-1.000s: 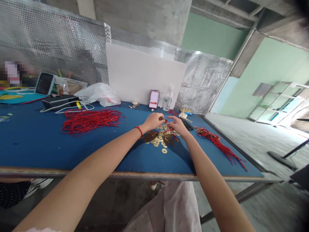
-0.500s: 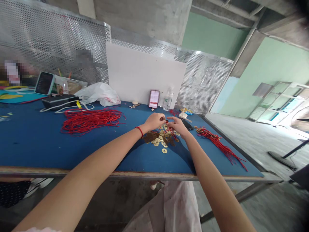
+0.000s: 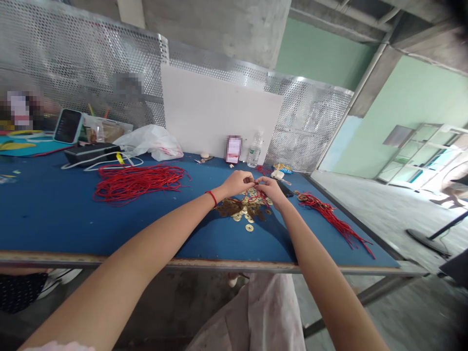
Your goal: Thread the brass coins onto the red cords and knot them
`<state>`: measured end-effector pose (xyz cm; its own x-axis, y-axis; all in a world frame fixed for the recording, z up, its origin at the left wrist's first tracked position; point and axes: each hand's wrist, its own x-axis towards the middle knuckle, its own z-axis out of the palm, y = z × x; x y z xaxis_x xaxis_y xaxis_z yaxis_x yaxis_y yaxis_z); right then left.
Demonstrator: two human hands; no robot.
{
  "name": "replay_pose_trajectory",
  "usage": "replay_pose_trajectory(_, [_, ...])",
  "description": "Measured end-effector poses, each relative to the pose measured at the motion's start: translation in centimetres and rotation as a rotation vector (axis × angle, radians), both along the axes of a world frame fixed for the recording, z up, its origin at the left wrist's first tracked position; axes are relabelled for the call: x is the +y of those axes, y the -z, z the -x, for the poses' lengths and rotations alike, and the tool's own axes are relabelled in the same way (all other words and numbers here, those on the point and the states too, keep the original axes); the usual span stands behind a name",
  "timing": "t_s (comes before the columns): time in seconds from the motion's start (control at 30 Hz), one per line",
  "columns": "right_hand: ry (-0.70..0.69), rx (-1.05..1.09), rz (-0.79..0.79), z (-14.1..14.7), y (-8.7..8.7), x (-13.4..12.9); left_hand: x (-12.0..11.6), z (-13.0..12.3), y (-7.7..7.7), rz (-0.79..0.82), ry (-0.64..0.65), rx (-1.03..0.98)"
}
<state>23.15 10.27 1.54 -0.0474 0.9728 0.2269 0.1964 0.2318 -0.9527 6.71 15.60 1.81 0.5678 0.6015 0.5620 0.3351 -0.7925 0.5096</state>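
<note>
My left hand (image 3: 239, 183), with a red cord bracelet at its wrist, pinches a small coin at the fingertips. Close against it, my right hand (image 3: 270, 189) is closed on the red cord (image 3: 262, 196) that hangs below the fingers. Beneath both hands lies a loose pile of brass coins with square holes (image 3: 245, 210), partly in shadow. A single coin (image 3: 249, 227) rests nearest the front edge. The exact fit of cord and coin between the fingertips is too small to tell.
A heap of red cords (image 3: 141, 183) lies to the left; a bundle of corded coins (image 3: 338, 219) to the right. Behind stand a phone (image 3: 233, 149) and a water bottle (image 3: 254, 150). A white bag (image 3: 155, 141) and black box (image 3: 91, 153) sit back left.
The fingers of my right hand have closed in toward my left hand, and the fingertips now nearly touch. The cord below them has shifted slightly.
</note>
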Motion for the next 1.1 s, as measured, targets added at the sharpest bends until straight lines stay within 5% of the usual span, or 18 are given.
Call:
replay_pose_trajectory(0.83, [0.002,0.148,0.067,-0.1,-0.7,-0.4,-0.4,-0.9,-0.3,0.232,0.174,-0.143])
replay_pose_trajectory(1.1, [-0.031,0.393,0.099,-0.9,-1.1,-0.2,-0.5,-1.2,-0.1,0.239,0.194,-0.155])
